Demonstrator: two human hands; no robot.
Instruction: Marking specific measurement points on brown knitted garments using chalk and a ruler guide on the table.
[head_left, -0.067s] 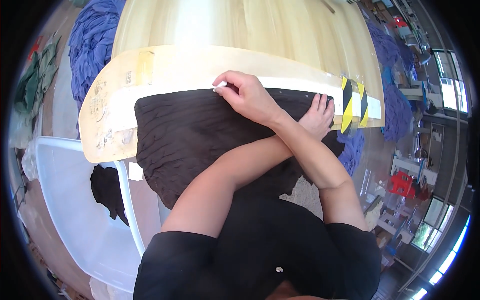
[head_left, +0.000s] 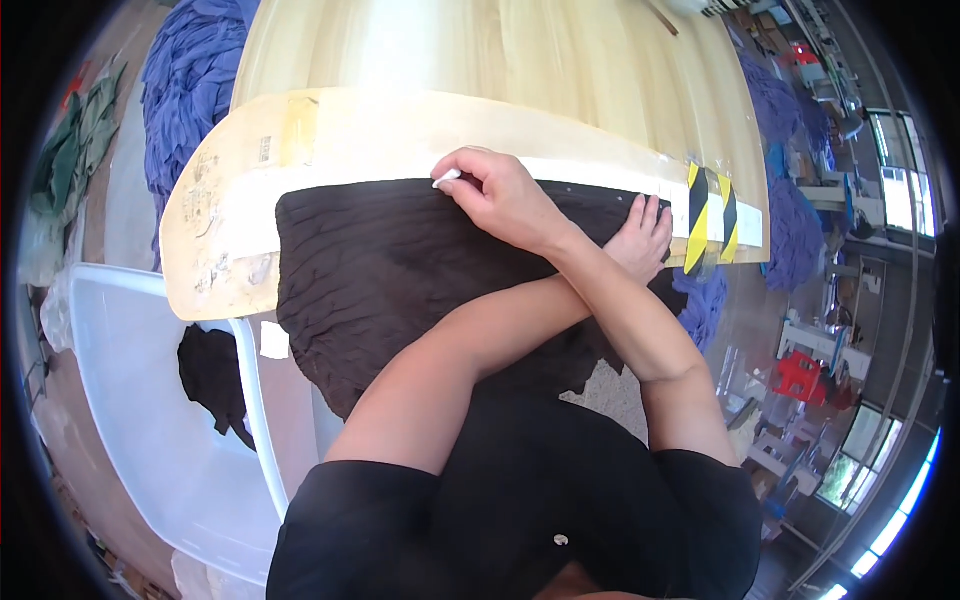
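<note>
Dark brown crinkled fabric [head_left: 380,250] lies on the table with its straight far edge along a white strip [head_left: 390,172]. My forearms cross over it. Reaching to the right, my left hand [head_left: 642,240] rests flat on the fabric's right end, fingers spread near the far edge. My right hand [head_left: 505,205] is closed in a pinch on a small white piece of chalk [head_left: 447,179], its tip at the fabric's far edge. A few small pale dots show along that edge between my two hands.
Black-and-yellow tape [head_left: 697,220] crosses the strip at right. A thin curved board [head_left: 215,230] lies under the strip on the wooden table [head_left: 480,60]. At lower left stands a white bin [head_left: 130,400] holding black cloth [head_left: 212,375]. Purple-blue fabric heaps [head_left: 195,90] flank the table.
The view has shifted very slightly. Both hands keep nearly the same places on the fabric, with the chalk still pinched at the far edge.
</note>
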